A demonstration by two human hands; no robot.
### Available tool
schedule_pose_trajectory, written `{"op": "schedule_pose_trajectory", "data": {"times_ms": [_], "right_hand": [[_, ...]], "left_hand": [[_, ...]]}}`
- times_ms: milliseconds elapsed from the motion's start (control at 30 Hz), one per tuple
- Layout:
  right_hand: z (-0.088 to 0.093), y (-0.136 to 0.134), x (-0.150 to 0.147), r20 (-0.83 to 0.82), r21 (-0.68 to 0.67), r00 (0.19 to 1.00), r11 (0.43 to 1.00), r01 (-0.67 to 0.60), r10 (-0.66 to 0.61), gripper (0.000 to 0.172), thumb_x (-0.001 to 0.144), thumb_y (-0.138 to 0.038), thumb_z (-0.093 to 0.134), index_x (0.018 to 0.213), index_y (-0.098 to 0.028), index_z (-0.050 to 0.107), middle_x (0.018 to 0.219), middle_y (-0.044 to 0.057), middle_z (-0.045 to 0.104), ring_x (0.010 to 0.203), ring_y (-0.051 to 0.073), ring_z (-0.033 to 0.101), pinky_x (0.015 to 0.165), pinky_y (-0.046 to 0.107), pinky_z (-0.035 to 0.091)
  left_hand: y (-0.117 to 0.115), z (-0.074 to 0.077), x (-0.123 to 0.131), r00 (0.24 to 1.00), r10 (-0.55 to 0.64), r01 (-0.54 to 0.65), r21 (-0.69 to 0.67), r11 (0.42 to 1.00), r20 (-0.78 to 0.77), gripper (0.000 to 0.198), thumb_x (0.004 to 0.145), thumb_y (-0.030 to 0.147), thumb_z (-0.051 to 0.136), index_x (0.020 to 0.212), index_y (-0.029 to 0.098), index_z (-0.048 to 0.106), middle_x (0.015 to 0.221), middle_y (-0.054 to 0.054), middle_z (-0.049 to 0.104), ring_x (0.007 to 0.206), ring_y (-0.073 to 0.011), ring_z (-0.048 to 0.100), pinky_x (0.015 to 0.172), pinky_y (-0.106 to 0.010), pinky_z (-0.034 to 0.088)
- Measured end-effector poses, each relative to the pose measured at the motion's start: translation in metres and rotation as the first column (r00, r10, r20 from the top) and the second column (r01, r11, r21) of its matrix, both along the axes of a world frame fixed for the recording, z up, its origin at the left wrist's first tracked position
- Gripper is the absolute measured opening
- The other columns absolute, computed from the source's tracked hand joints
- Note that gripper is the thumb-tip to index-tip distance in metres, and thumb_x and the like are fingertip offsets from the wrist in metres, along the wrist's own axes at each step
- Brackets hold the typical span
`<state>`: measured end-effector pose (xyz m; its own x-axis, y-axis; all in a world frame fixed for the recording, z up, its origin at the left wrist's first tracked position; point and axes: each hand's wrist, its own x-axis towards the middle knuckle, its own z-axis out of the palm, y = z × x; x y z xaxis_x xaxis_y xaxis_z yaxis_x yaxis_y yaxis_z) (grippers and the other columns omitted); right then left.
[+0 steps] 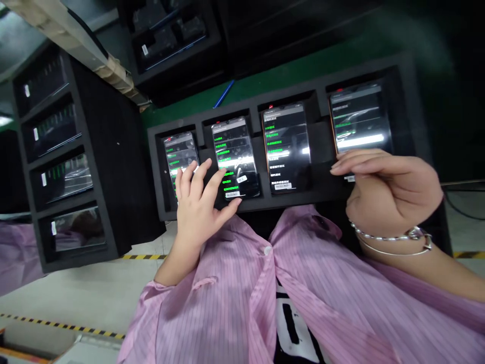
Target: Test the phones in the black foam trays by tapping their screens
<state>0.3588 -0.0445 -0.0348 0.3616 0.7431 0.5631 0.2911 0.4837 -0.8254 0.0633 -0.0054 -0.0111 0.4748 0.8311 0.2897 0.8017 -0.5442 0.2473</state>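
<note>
Across the foam tray (157, 167), left hand (199, 207) and right hand (390, 194) rest apart on smartphones (237, 156).

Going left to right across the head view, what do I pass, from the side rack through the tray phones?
foam rack → first phone → second phone → third phone → fourth phone

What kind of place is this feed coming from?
Probably an electronics factory phone-testing station: smartphones showing green test menus in a black foam tray, a stacked foam rack alongside, and a striped pink smock.
</note>
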Motion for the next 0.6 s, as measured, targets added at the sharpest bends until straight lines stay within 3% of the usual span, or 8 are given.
{"op": "schedule_pose_trajectory", "data": {"times_ms": [100,167,233,333,400,467,533,600], "right_hand": [[0.015,-0.002,0.008,0.025,-0.071,0.998,0.996,-0.061,0.063,0.024,0.087,-0.005,0.064,0.095,-0.025,0.074,0.082,0.002,0.074,0.082,0.023,0.072,0.084,0.05,0.061],[0.035,0.01,0.019,0.203,-0.165,0.958,0.972,-0.169,0.201,0.03,0.088,-0.008,0.064,0.108,-0.027,0.074,0.095,0.005,0.076,0.092,0.025,0.073,0.088,0.051,0.06],[0.056,0.04,0.029,0.522,-0.235,0.782,0.939,-0.25,0.339,0.031,0.089,-0.014,0.066,0.118,-0.026,0.071,0.107,0.008,0.076,0.103,0.028,0.072,0.094,0.051,0.058],[0.078,0.117,0.02,0.804,-0.223,0.5,0.943,-0.248,0.322,0.024,0.098,-0.026,0.057,0.117,-0.024,0.072,0.108,0.008,0.076,0.105,0.029,0.071,0.094,0.049,0.056],[0.077,0.178,-0.006,0.842,-0.389,0.337,0.907,-0.158,0.42,0.029,0.101,-0.03,0.052,0.12,-0.024,0.073,0.114,0.009,0.075,0.11,0.031,0.069,0.089,0.045,0.055],[0.065,0.233,-0.041,0.786,-0.598,0.145,0.799,-0.066,0.601,0.036,0.099,-0.026,0.054,0.132,-0.025,0.07,0.124,0.009,0.073,0.114,0.03,0.067,0.09,0.043,0.053],[0.047,0.271,-0.078,0.686,-0.727,0.014,0.685,0.043,0.727,0.042,0.095,-0.025,0.063,0.136,-0.02,0.068,0.123,0.011,0.072,0.112,0.028,0.066,0.092,0.04,0.05],[0.03,0.291,-0.107,0.604,-0.786,-0.048,0.604,0.131,0.796,0.041,0.091,-0.021,0.067,0.131,-0.013,0.069,0.12,0.013,0.072,0.108,0.026,0.066,0.093,0.038,0.049]], "left_hand": [[0.0,0.002,-0.001,1.0,-0.008,0.008,-0.005,1.0,-0.009,0.061,0.093,0.058,0.069,0.143,0.025,0.06,0.153,-0.014,0.057,0.148,-0.0394,0.044,0.128,-0.06,0.025],[0.0,0.004,-0.002,0.999,-0.018,0.018,-0.016,1.0,-0.027,0.06,0.093,0.056,0.07,0.143,0.023,0.06,0.152,-0.015,0.057,0.147,-0.0397,0.044,0.127,-0.061,0.026],[-0.001,0.005,-0.002,0.999,-0.025,0.025,-0.002,1.0,-0.029,0.059,0.092,0.054,0.071,0.141,0.022,0.061,0.152,-0.016,0.056,0.148,-0.0407,0.042,0.126,-0.061,0.029],[-0.002,0.004,-0.003,1.0,0.012,-0.014,0.063,0.998,0.023,0.06,0.091,0.054,0.073,0.139,0.021,0.062,0.156,-0.019,0.049,0.151,-0.0437,0.036,0.124,-0.063,0.032],[-0.003,0.003,-0.004,0.996,0.059,-0.065,0.094,0.993,0.07,0.063,0.09,0.056,0.072,0.141,0.021,0.06,0.161,-0.02,0.042,0.154,-0.0456,0.03,0.124,-0.064,0.03],[-0.005,0.0,-0.005,0.99,0.097,-0.109,0.11,0.988,0.106,0.067,0.089,0.057,0.071,0.143,0.02,0.058,0.164,-0.02,0.036,0.156,-0.047,0.025,0.125,-0.066,0.027],[-0.007,-0.003,-0.006,0.983,0.121,-0.138,0.126,0.982,0.138,0.073,0.087,0.059,0.07,0.147,0.02,0.054,0.166,-0.02,0.034,0.157,-0.0474,0.023,0.125,-0.066,0.026],[-0.01,-0.006,-0.006,0.975,0.135,-0.163,0.155,0.974,0.177,0.082,0.085,0.063,0.069,0.151,0.02,0.048,0.165,-0.02,0.035,0.157,-0.0473,0.024,0.125,-0.066,0.026]]}}
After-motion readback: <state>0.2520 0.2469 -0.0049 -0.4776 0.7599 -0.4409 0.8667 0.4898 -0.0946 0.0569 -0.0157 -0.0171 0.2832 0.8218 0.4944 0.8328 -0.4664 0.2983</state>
